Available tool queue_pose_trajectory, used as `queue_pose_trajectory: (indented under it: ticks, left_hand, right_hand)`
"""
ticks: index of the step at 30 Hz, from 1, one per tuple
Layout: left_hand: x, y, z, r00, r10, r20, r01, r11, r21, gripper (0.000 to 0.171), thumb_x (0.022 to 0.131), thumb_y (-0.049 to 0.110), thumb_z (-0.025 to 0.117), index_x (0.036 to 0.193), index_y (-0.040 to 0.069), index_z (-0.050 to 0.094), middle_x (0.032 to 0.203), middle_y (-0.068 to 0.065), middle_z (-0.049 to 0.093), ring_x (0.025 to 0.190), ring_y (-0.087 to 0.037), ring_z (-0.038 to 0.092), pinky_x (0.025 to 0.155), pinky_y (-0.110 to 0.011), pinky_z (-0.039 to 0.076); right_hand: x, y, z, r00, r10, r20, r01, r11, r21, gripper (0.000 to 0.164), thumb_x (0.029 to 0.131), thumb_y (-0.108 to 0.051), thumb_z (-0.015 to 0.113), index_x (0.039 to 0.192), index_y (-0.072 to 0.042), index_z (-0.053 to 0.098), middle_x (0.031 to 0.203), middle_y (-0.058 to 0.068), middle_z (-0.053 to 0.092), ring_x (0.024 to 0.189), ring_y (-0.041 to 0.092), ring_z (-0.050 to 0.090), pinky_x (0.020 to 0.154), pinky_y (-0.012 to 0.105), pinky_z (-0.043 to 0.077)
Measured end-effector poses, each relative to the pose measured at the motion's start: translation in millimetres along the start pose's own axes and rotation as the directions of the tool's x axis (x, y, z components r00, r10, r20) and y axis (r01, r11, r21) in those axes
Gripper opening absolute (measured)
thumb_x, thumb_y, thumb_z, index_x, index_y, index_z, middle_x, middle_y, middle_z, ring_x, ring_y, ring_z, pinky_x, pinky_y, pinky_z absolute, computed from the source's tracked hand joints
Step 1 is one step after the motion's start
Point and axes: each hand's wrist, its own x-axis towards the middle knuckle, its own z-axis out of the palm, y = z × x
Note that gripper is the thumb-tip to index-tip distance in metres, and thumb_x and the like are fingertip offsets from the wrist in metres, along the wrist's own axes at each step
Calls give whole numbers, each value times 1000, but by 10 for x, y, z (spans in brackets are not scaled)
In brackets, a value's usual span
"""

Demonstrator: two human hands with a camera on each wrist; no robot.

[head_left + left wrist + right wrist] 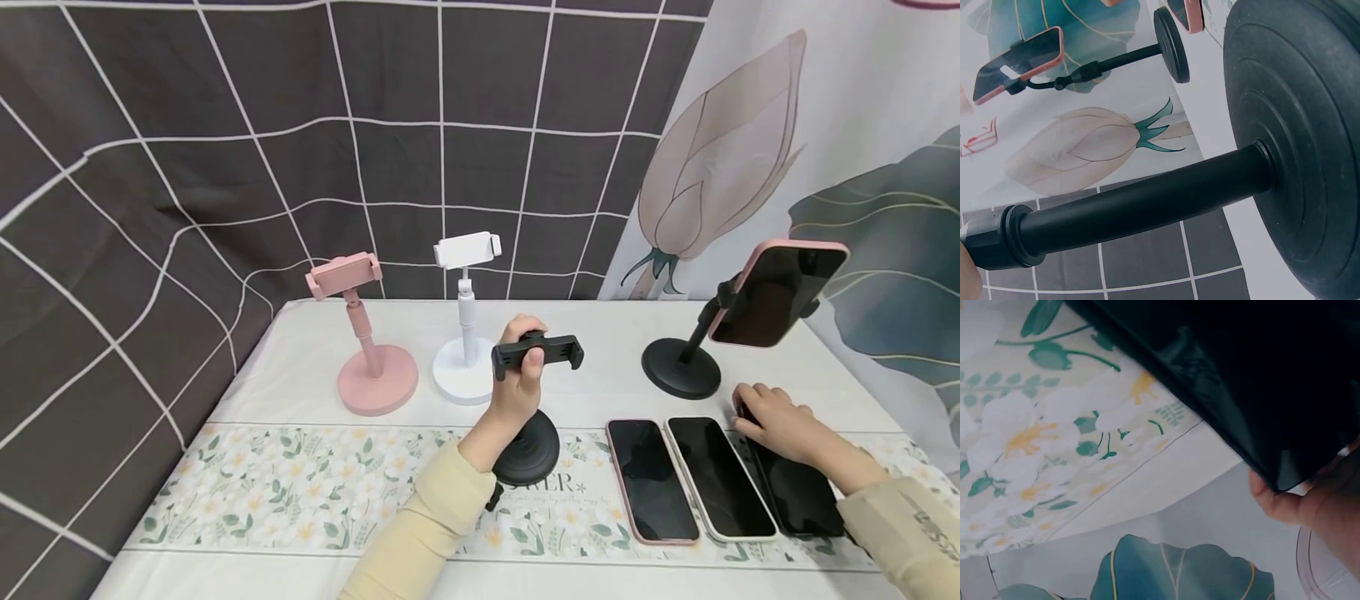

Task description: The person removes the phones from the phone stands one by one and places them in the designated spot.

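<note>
My left hand [516, 398] grips a black phone stand just below its clamp [558, 350], thumb against the clamp. The stand's round base [531, 454] shows behind my wrist. In the left wrist view its black pole [1147, 209] runs from the collar near my fingers to the ribbed base [1291, 144]. My right hand [780, 423] holds the far end of a black phone [801, 496], the rightmost in the row. The right wrist view has the fingers [1282, 505] at the phone's corner, its dark face [1229, 387] filling the upper right.
Left of that phone lie a white-edged phone [720, 479] and a pink-edged phone [651, 483]. Behind them another black stand [682, 368] bears a pink phone [780, 293]. A pink stand [377, 379] and a white stand [467, 367] stand at the back.
</note>
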Motion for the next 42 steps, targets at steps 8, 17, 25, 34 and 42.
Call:
queue_pose_trajectory:
  ticks: [8, 17, 25, 34, 42]
  left_hand:
    - [7, 7, -8, 1000, -4, 7, 4, 1000, 2, 65, 97, 59, 26, 97, -3, 45, 80, -21, 48, 64, -24, 40, 58, -29, 38]
    - [14, 12, 0, 999, -22, 26, 22, 1000, -8, 66, 97, 60, 26, 98, -3, 45, 81, -21, 47, 63, -23, 38, 58, -28, 37]
    - [7, 9, 1, 999, -22, 26, 23, 999, -23, 65, 96, 60, 26, 97, -2, 45, 79, -19, 46, 63, -22, 37, 58, -27, 36]
    - [0, 8, 4, 999, -31, 24, 32, 999, -18, 66, 96, 60, 26, 98, -3, 44, 82, -21, 47, 64, -23, 39, 59, -27, 37]
    - [-32, 13, -26, 996, -73, 55, 76, 995, -58, 69, 95, 62, 28, 102, -5, 42, 88, -24, 46, 72, -12, 38, 63, -26, 38]
  right_hand:
    - [20, 49, 36, 997, 35, -66, -32, 999, 44, 37, 78, -20, 71, 93, 5, 48, 86, 26, 48, 73, 39, 47, 67, 53, 39]
    - [61, 54, 120, 996, 36, -78, -33, 998, 45, 35, 77, -17, 70, 87, 8, 48, 79, 23, 49, 67, 34, 52, 63, 50, 43]
    - [63, 28, 147, 996, 55, -77, -50, 997, 59, 33, 76, -15, 70, 87, 9, 49, 79, 24, 50, 68, 36, 53, 64, 52, 44]
    - [84, 24, 156, 997, 60, -49, -58, 997, 43, 27, 82, -13, 65, 88, 9, 50, 82, 26, 50, 70, 39, 54, 66, 54, 44]
    - [68, -71, 75, 996, 80, 45, -81, 997, 20, 18, 97, -8, 43, 96, 8, 48, 87, 28, 50, 77, 41, 57, 66, 53, 46]
